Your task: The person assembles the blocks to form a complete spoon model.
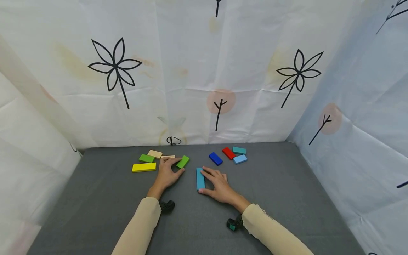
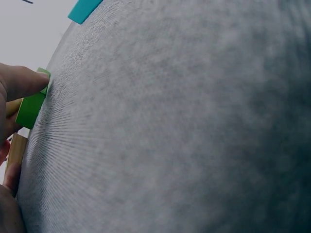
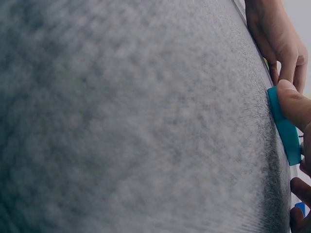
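Sleeves [image 1: 140, 223] this side of cyan block [image 1: 199, 180], right hand [image 1: 219, 186] pinching it, left hand [image 1: 168, 173] pinching green block [image 1: 183, 162] just beyond-left of it; reads as block positioning, next move likely needs both grips steady.

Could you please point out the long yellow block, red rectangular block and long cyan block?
Long yellow rectangular block [image 1: 144, 166], head view, top face.
Red rectangular block [image 1: 228, 153], head view, top face.
Long cyan rectangular block [image 1: 199, 179], head view, top face.

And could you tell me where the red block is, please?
In the head view, the red block lies right of centre on the table, between the dark blue block and the teal block.
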`<state>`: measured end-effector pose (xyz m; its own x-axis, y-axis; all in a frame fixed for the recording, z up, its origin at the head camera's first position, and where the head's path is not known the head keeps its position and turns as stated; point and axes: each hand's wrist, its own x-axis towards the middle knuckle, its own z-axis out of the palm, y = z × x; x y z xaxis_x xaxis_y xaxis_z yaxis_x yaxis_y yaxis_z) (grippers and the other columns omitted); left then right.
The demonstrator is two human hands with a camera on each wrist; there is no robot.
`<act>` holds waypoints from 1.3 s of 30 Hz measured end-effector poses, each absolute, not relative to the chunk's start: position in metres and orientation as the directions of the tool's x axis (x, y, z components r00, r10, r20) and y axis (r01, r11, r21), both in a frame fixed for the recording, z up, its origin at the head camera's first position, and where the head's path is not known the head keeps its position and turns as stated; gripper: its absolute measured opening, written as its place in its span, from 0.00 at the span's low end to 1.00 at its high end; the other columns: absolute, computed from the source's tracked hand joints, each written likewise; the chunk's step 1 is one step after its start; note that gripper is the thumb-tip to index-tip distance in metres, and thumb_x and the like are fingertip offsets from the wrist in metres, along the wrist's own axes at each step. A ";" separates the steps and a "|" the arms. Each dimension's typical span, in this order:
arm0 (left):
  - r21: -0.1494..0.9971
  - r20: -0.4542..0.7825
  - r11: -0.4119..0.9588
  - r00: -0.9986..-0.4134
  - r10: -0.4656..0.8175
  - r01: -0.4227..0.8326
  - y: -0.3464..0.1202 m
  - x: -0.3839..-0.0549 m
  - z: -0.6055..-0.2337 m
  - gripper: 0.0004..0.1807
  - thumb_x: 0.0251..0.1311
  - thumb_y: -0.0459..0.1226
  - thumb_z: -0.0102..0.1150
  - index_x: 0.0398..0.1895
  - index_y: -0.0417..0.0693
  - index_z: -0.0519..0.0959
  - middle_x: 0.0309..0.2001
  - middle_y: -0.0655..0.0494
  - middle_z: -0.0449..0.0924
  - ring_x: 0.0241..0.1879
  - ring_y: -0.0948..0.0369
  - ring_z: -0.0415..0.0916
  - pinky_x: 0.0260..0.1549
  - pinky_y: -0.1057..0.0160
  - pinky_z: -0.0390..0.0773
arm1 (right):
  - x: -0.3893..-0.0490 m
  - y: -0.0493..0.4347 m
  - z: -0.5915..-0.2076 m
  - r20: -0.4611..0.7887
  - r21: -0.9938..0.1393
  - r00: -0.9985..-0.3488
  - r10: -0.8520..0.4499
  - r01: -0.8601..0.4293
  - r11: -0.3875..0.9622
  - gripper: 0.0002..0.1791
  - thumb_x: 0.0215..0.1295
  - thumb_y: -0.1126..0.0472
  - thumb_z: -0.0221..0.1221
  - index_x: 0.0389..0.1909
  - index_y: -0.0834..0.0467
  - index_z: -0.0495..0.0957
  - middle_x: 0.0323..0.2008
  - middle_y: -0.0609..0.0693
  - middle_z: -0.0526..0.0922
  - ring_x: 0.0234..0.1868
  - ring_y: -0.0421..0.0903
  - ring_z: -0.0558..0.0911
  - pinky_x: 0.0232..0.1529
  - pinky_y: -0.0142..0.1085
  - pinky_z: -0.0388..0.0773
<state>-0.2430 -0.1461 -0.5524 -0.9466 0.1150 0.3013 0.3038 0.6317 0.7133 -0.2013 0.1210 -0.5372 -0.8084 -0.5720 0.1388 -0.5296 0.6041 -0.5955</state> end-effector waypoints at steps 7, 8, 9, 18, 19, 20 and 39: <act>0.706 0.314 0.634 -0.942 0.121 0.317 -0.145 -0.245 -0.554 0.26 0.58 0.37 0.74 0.61 0.41 0.81 0.59 0.42 0.80 0.62 0.43 0.60 0.62 0.39 0.59 | -0.199 0.124 -0.535 0.163 -0.567 -0.782 -0.601 -0.573 0.592 0.40 0.71 0.46 0.63 0.78 0.57 0.61 0.79 0.54 0.57 0.73 0.58 0.61 0.59 0.57 0.58; 0.704 0.316 0.635 -0.941 0.121 0.318 -0.145 -0.245 -0.554 0.27 0.58 0.37 0.74 0.61 0.41 0.81 0.59 0.42 0.80 0.62 0.43 0.61 0.62 0.39 0.59 | -0.199 0.124 -0.535 0.162 -0.556 -0.777 -0.608 -0.581 0.594 0.39 0.72 0.46 0.62 0.78 0.56 0.61 0.79 0.54 0.56 0.74 0.58 0.61 0.59 0.57 0.58; 0.702 0.318 0.636 -0.940 0.123 0.321 -0.145 -0.245 -0.555 0.27 0.58 0.37 0.74 0.61 0.41 0.82 0.59 0.42 0.80 0.62 0.43 0.61 0.62 0.39 0.59 | -0.198 0.124 -0.535 0.163 -0.544 -0.770 -0.616 -0.592 0.595 0.38 0.73 0.46 0.60 0.78 0.56 0.61 0.79 0.54 0.55 0.74 0.58 0.61 0.60 0.58 0.59; 0.694 0.343 0.634 -0.931 0.125 0.341 -0.146 -0.246 -0.555 0.26 0.58 0.37 0.74 0.60 0.41 0.82 0.58 0.41 0.81 0.61 0.43 0.62 0.61 0.39 0.60 | -0.189 0.126 -0.531 0.135 -0.445 -0.719 -0.682 -0.659 0.607 0.33 0.80 0.50 0.51 0.79 0.57 0.59 0.79 0.57 0.53 0.77 0.63 0.55 0.65 0.63 0.55; 0.693 0.345 0.634 -0.930 0.124 0.342 -0.146 -0.246 -0.555 0.26 0.58 0.37 0.75 0.60 0.41 0.82 0.58 0.41 0.81 0.61 0.43 0.62 0.62 0.39 0.60 | -0.188 0.126 -0.532 0.136 -0.438 -0.718 -0.682 -0.661 0.609 0.32 0.80 0.51 0.51 0.79 0.57 0.58 0.79 0.57 0.53 0.77 0.63 0.55 0.66 0.63 0.55; 0.695 0.344 0.633 -0.931 0.123 0.341 -0.146 -0.246 -0.555 0.26 0.58 0.37 0.74 0.60 0.41 0.82 0.58 0.41 0.81 0.61 0.43 0.62 0.62 0.39 0.60 | -0.188 0.126 -0.532 0.135 -0.432 -0.719 -0.682 -0.662 0.612 0.32 0.80 0.51 0.50 0.79 0.57 0.58 0.80 0.56 0.53 0.77 0.63 0.54 0.66 0.63 0.55; 0.678 0.383 0.645 -0.918 0.099 0.352 -0.146 -0.244 -0.559 0.22 0.57 0.35 0.75 0.56 0.41 0.85 0.53 0.42 0.83 0.59 0.43 0.64 0.56 0.37 0.60 | -0.187 0.125 -0.540 0.157 -0.412 -0.724 -0.671 -0.666 0.622 0.31 0.81 0.52 0.49 0.79 0.54 0.59 0.80 0.54 0.54 0.77 0.61 0.55 0.68 0.59 0.54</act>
